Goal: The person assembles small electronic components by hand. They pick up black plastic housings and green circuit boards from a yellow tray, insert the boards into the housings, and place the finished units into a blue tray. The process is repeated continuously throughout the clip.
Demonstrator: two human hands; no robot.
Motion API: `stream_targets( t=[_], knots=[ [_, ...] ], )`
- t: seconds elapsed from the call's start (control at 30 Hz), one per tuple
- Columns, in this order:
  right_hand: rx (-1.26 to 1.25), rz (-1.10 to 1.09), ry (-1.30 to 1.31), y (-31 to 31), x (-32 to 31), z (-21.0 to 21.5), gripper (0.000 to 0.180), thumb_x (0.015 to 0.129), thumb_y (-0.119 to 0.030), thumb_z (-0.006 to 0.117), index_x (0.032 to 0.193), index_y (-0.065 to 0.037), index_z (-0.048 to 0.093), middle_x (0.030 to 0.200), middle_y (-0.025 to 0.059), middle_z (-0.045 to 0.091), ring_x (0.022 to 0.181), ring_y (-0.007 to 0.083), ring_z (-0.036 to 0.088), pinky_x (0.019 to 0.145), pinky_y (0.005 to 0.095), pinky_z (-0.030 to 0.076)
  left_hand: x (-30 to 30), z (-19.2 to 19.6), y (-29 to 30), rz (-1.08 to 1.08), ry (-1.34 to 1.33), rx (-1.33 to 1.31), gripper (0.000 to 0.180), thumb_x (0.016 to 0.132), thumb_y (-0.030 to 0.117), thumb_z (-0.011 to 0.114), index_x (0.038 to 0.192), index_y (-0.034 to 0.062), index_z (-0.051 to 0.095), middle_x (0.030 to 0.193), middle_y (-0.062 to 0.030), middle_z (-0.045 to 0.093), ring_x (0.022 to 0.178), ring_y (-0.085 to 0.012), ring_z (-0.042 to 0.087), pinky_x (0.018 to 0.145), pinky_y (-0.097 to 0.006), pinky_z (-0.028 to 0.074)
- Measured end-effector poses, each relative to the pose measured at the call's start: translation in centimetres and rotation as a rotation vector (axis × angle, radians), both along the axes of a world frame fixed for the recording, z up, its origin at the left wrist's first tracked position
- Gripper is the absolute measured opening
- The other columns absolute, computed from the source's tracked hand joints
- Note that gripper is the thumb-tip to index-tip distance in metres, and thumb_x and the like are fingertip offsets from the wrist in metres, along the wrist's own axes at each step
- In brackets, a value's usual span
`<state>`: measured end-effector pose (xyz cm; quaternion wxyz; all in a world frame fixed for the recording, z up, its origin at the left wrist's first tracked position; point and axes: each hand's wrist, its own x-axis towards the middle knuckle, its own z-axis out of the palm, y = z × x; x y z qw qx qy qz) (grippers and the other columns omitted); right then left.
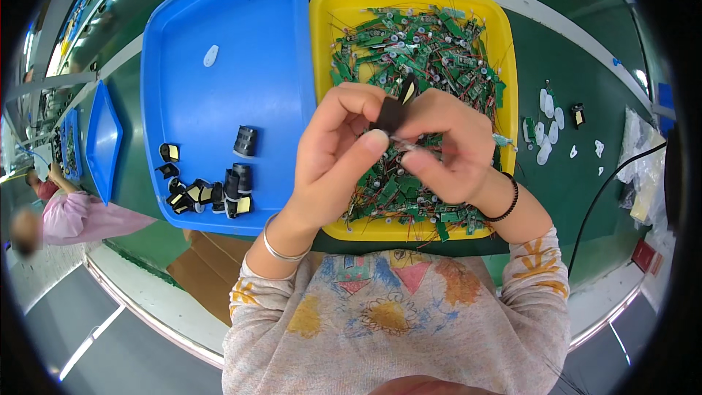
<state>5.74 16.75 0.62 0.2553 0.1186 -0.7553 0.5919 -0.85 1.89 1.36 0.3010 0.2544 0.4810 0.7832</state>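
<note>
Above the yellow tray (510,44), both hands meet around a small black piece (393,111) with a cream pad on its upper flap. My left hand (329,150) pinches its lower end between thumb and fingers. Close against it, my right hand (455,143) is closed, thumb and forefinger together near thin, wire-like strands; exactly what they grip is partly hidden. Beneath the hands, a heap of green circuit boards (457,51) with red and black wires fills the yellow tray.
To the left stands a blue tray (227,95) with a white oval piece (210,55) and several black pieces (246,141). White oval pieces (545,150) and plastic bags (640,168) lie on the right. A black cable (599,197) crosses there. Another person (80,212) sits far left.
</note>
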Motion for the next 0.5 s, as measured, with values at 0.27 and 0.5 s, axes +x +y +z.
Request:
stream_targets(
  t=[0.27, 0.5],
  knots=[
    [-0.134, 0.016, -0.059, -0.1, -0.1, -0.6, 0.009, 0.073, -0.001, 0.062, 0.080, -0.001, 0.058, 0.074, 0.0075, 0.056, 0.065, 0.0143, 0.057, 0.058, 0.0234, 0.047, -0.6, 0.5, 0.0, 0.034, 0.067, -0.137, 0.028, 0.068, 0.002, 0.069, 0.083, 0.0046, 0.045, 0.114, -0.0179, 0.050, 0.106, -0.0272, 0.052, 0.091, -0.037, 0.040],
    [-0.077, 0.127, -0.087, 0.7, -0.4, -0.9, 0.013, 0.074, -0.011, 0.063, 0.081, -0.001, 0.058, 0.075, 0.0079, 0.056, 0.062, 0.0159, 0.054, 0.055, 0.0249, 0.043, -1.5, 0.4, -0.6, 0.103, 0.262, -0.178, 0.027, 0.061, -0.004, 0.073, 0.071, 0.0031, 0.048, 0.105, -0.0143, 0.054, 0.092, -0.0167, 0.053, 0.082, -0.029, 0.042]
  ],
)
